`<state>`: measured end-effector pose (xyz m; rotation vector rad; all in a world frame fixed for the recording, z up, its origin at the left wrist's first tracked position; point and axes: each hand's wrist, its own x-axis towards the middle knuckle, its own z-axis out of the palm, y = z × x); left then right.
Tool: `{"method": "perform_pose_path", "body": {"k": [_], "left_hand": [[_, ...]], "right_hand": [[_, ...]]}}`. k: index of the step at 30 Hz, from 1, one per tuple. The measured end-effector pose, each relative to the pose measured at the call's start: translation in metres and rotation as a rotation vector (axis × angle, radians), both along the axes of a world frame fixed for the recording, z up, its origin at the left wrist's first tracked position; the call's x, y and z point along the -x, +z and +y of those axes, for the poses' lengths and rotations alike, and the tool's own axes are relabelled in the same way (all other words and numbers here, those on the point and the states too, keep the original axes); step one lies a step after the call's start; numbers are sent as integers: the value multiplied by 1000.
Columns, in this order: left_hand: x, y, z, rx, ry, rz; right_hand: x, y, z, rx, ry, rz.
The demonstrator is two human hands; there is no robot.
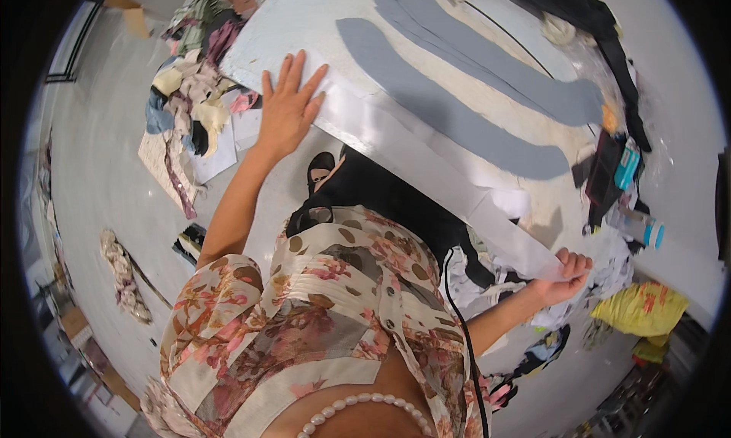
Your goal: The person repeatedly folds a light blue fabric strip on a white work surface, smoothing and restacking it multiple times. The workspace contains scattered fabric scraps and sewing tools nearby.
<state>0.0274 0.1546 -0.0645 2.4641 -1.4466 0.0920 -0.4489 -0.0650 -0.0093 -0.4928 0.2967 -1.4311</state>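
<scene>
A long white strip [426, 151], thin like paper or interfacing, runs along the near edge of the work table [263, 38]. My left hand [288, 110] lies flat with spread fingers on the table's left corner, by the strip's left end. At the right, my right hand [565, 276] is closed on the strip's other end and holds it out past the edge. A small curled part of the strip [512, 203] rises near that end. Beyond it lie curved grey-blue fabric pieces [457, 107], one single and several stacked.
Fabric scraps [194, 95] are heaped beyond the left corner. On the table's right side are a dark phone-like object [604, 167], a turquoise packet [627, 164] and a clear bottle [643, 228]. A yellow bag [643, 308] stands at the lower right. A black cable [461, 316] hangs along my front.
</scene>
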Motion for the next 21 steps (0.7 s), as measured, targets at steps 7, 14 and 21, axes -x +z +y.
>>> {"method": "perform_pose_path", "body": {"k": [7, 14, 21], "left_hand": [[-15, -4, -2, -39, -93, -24], [-20, -1, 5, -64, -118, -57], [-21, 0, 1, -14, -125, 28]], "right_hand": [[247, 4, -12, 109, -198, 222], [255, 87, 9, -65, -1067, 903], [191, 96, -23, 18, -1013, 1291]]}}
